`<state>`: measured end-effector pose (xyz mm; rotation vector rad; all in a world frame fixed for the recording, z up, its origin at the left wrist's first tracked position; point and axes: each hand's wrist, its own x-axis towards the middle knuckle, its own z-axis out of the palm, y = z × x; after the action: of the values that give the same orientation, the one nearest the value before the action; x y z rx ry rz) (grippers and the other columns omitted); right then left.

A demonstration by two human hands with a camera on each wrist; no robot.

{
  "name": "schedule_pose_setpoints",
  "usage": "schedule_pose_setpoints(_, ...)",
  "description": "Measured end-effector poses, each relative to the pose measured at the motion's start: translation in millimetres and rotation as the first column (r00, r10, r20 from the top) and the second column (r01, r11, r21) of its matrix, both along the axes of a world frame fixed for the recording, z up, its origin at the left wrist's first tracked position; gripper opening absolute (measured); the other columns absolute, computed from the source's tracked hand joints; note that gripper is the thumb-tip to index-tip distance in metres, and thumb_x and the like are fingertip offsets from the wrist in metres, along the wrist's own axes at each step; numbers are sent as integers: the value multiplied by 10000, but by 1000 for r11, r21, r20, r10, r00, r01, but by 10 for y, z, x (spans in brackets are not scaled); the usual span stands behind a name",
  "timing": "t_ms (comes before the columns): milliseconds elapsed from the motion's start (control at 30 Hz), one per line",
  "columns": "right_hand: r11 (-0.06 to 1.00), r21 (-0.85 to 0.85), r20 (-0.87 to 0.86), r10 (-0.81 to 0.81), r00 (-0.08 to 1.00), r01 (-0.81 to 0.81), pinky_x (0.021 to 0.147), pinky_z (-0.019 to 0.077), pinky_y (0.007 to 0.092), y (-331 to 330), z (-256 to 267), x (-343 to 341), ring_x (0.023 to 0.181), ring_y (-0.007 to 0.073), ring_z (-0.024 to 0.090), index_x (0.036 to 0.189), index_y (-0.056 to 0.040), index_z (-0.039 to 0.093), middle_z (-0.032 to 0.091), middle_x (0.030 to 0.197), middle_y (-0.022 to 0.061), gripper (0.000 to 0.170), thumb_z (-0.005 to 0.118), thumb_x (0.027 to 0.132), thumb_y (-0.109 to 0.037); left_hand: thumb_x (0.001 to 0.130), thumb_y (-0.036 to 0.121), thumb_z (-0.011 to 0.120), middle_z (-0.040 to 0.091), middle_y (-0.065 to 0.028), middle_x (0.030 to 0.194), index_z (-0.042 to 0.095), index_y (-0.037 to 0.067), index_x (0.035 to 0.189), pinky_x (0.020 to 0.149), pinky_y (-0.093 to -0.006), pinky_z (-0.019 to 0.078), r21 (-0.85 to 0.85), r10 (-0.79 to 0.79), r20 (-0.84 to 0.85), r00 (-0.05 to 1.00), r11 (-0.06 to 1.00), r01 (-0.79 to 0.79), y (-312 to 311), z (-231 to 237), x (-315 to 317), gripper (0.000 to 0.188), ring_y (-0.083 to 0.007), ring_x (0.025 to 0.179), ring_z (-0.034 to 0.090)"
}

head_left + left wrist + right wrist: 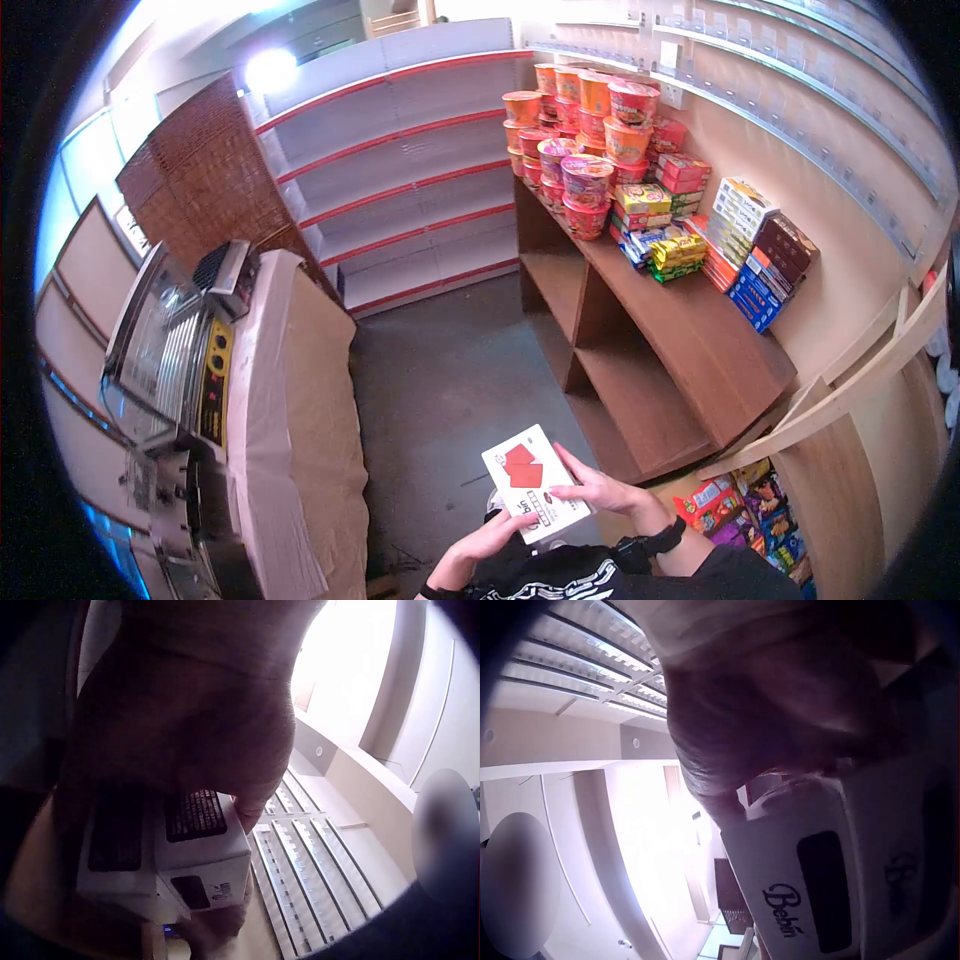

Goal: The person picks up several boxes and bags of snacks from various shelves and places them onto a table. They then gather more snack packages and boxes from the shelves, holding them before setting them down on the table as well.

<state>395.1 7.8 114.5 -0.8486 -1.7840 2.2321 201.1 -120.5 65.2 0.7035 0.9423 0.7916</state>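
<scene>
Two white boxes stacked flat together [537, 510] are held between both hands, low in front of the body. The top face, in the head view, shows red square pieces and dark lettering. From the left, the left hand [488, 540] grips the near lower edge, fingertips over the face. The right hand [607, 493] holds the right side, with a digit lying across the print. In the left wrist view, two box ends [217, 862] sit side by side under the left palm. "Bebin" is printed on a box side [765, 847] in the right wrist view, partly shadowed by the right hand.
To the right stands a brown shelf unit [660, 350] topped with stacked noodle cups [585, 180], snack packs [675, 250] and boxes [765, 280]. Snack bags [745, 515] lie at lower right. A glass-fronted appliance [165, 350] sits left on a covered table [295, 400]; white shelving [410, 170] stands behind.
</scene>
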Motion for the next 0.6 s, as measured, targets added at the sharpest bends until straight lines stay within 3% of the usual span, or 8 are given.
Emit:
schedule_pose_setpoints(67,999,25,33,-26,999,25,1145,170,337,124,77,-176,1425,263,173,1462,87,-79,141,1530,243,1061,648,871,-410,957,267,524,472,-128,1358,342,-59,1381,1059,-326,342,43,-18,-57,998,999,20,196,-33,-265,565,-194,1241,446)
schedule_pose_setpoints(133,999,18,-62,-41,997,42,1146,167,340,269,0,-364,1434,254,149,1476,58,-74,107,1549,215,1048,650,869,-395,948,268,527,499,-126,1329,377,-60,1361,1050,-325,351,93,21,-34,999,995,-18,369,79,-578,549,-190,1216,467)
schedule_pose_setpoints(200,998,-7,-82,-59,995,59,1153,160,352,377,19,-616,1441,247,126,1492,12,-76,82,1559,195,1035,652,871,-386,944,250,516,553,-114,1278,439,-56,1328,1021,-314,376,-30,47,-46,998,998,-48,516,214,-951,497,-184,1162,514)
schedule_pose_setpoints(367,998,48,-53,-48,997,51,1153,200,365,579,355,-1228,1429,242,158,1500,-44,-102,37,1570,159,1074,674,858,-416,942,253,512,589,-95,1233,490,-54,1294,989,-308,397,6,71,14,997,997,-71,810,116,-1712,468,-168,1125,538)
schedule_pose_setpoints(467,991,92,-26,-92,995,94,1157,192,362,682,293,-1347,1430,235,144,1498,-45,-114,30,1571,144,1078,675,861,-412,946,266,507,603,-83,1212,503,-55,1284,981,-309,401,14,17,43,999,1000,-18,1042,100,-1865,466,-171,1102,549)
schedule_pose_setpoints(533,990,51,-50,-126,991,129,1169,134,368,722,282,-1334,1451,226,47,1500,-77,-126,-64,1579,123,1040,650,884,-393,946,270,508,586,-90,1239,488,-58,1298,995,-307,387,-22,-53,39,998,998,54,1233,71,-1862,482,-175,1125,532)
schedule_pose_setpoints(600,971,60,-24,-229,973,230,1162,153,362,746,305,-1267,1445,223,81,1506,-68,-104,-8,1578,123,1023,656,888,-360,947,274,509,568,-97,1265,474,-62,1312,1009,-306,374,-53,-142,24,990,988,143,1444,27,-1825,497,-180,1149,515)
